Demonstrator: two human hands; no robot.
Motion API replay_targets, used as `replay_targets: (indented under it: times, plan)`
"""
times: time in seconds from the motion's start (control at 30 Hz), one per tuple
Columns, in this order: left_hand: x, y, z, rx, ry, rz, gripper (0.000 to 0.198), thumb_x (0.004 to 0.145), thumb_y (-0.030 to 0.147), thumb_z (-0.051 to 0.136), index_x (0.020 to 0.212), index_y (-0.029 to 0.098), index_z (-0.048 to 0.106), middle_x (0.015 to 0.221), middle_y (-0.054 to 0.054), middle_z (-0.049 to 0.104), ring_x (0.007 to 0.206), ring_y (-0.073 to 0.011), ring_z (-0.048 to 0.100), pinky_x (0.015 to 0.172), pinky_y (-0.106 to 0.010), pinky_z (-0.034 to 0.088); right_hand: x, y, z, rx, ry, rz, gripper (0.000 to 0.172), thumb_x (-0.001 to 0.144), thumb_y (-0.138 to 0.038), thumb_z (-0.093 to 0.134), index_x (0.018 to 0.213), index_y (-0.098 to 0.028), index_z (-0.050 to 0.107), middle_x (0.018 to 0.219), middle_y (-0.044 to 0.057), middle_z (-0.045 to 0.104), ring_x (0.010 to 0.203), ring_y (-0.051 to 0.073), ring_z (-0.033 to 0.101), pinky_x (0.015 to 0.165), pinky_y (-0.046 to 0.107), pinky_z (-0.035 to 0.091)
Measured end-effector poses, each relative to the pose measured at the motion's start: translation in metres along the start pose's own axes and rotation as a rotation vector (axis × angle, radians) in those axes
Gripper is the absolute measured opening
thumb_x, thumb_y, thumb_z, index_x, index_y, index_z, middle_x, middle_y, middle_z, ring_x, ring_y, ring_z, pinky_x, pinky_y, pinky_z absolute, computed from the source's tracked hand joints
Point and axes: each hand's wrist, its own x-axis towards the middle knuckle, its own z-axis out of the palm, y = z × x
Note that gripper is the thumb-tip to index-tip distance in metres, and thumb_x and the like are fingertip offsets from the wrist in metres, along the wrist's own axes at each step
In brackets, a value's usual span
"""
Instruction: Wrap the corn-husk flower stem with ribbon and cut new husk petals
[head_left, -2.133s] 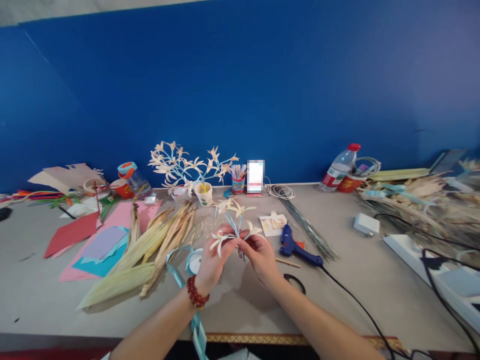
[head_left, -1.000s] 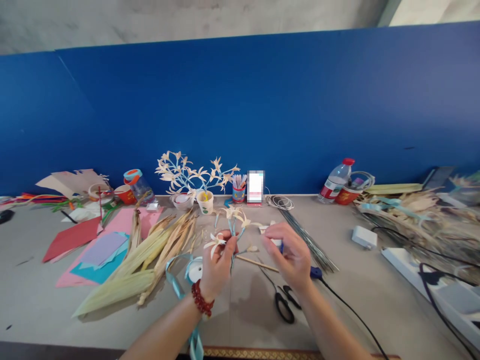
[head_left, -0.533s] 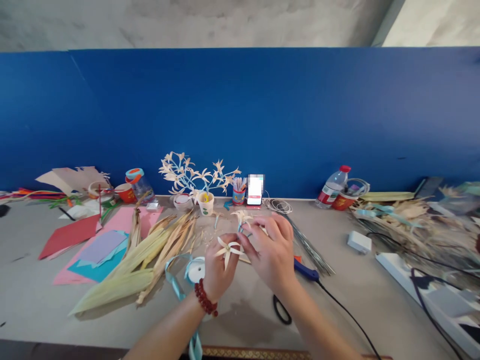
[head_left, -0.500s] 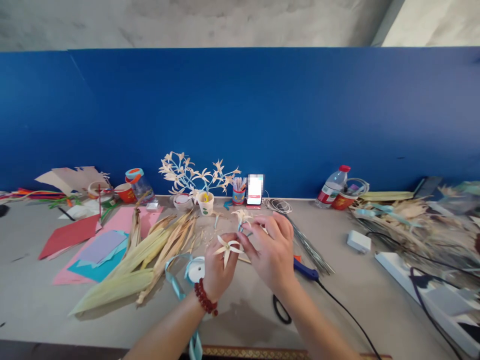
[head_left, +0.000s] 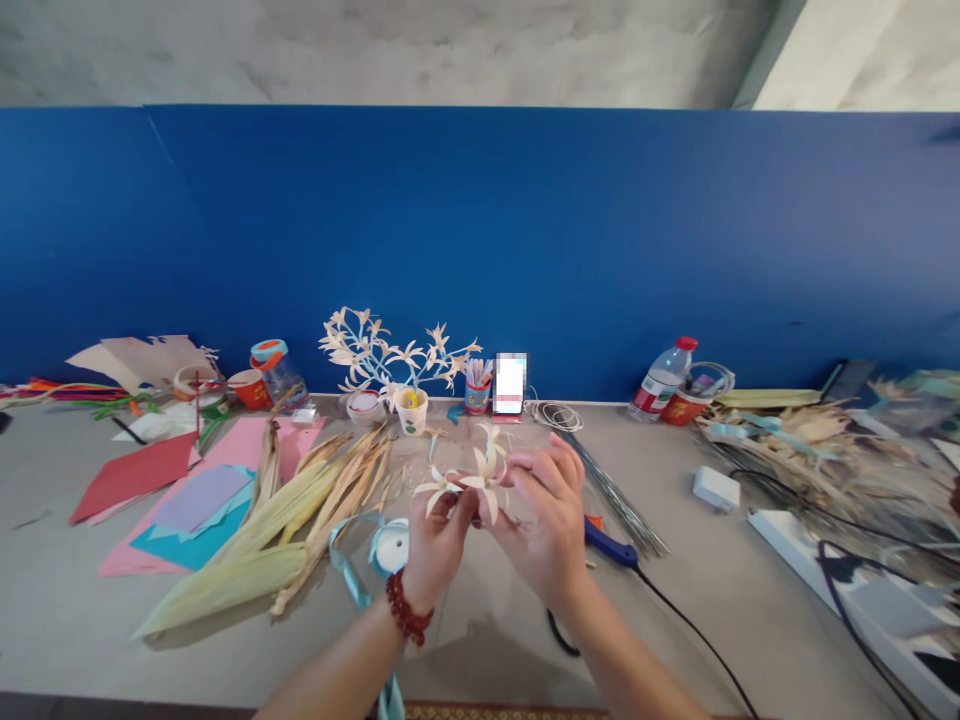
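Left hand (head_left: 435, 540), red bead bracelet at wrist: fingers pinched together on pale cream husk-petal flower sprig with thin light-blue wrapped stems (head_left: 469, 480), held above grey tabletop (head_left: 712, 590), just right of white ribbon spool (head_left: 391, 546). Right hand (head_left: 544, 525): fingertips closed on same sprig from opposite side, nearer blue hot-glue gun (head_left: 611, 542) than spool.

Handling, as judged: very light; petals thin, dry, brittle, liable to crease or tear under pressure. Stems likely wire-cored, bendable, shape-holding. Grip at wrapped stem junction below blooms; avoid petal tips. Light pinch sufficient; wrapped surface not slippery.
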Motion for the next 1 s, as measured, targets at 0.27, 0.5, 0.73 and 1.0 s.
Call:
replay_targets:
  times: [0.27, 0.5, 0.73, 1.0]
  plan:
    - [0.004, -0.004, -0.001, -0.010, -0.012, 0.030, 0.031, 0.082, 0.039, 0.063, 0.061, 0.016, 0.063, 0.059, -0.002, 0.063, 0.057, -0.0143, 0.057, 0.060, -0.025, 0.048, 0.003, -0.004, -0.004, -0.054, -0.027, -0.039, 0.013, 0.076, -0.015, 0.066, 0.073, -0.025, 0.059, 0.080, -0.001, 0.067, 0.077, 0.020, 0.055, 0.105, 0.052, 0.030]
    - [0.006, 0.006, 0.002, -0.112, 0.023, 0.002, 0.029, 0.071, 0.040, 0.072, 0.059, 0.016, 0.060, 0.057, 0.000, 0.061, 0.052, -0.0123, 0.053, 0.055, -0.023, 0.047, 0.000, -0.001, -0.004, -0.062, -0.054, -0.112, 0.015, 0.076, -0.013, 0.068, 0.077, -0.026, 0.061, 0.083, -0.003, 0.070, 0.084, 0.021, 0.055, 0.107, 0.053, 0.028]
    - [-0.001, -0.010, -0.004, -0.115, -0.017, -0.056, 0.026, 0.076, 0.040, 0.070, 0.076, 0.014, 0.068, 0.072, -0.006, 0.068, 0.066, -0.0168, 0.061, 0.062, -0.025, 0.048, 0.008, -0.001, -0.012, -0.049, -0.074, -0.032, 0.013, 0.078, -0.015, 0.066, 0.073, -0.026, 0.061, 0.088, -0.002, 0.069, 0.085, 0.021, 0.054, 0.108, 0.055, 0.026]
    - [0.001, 0.004, -0.003, -0.075, -0.014, -0.029, 0.018, 0.074, 0.033, 0.068, 0.072, 0.015, 0.068, 0.070, -0.004, 0.068, 0.067, -0.0173, 0.060, 0.066, -0.027, 0.049, 0.001, -0.001, -0.010, -0.036, -0.079, -0.123, 0.012, 0.079, -0.015, 0.065, 0.076, -0.027, 0.064, 0.088, -0.002, 0.070, 0.089, 0.021, 0.056, 0.109, 0.055, 0.027]
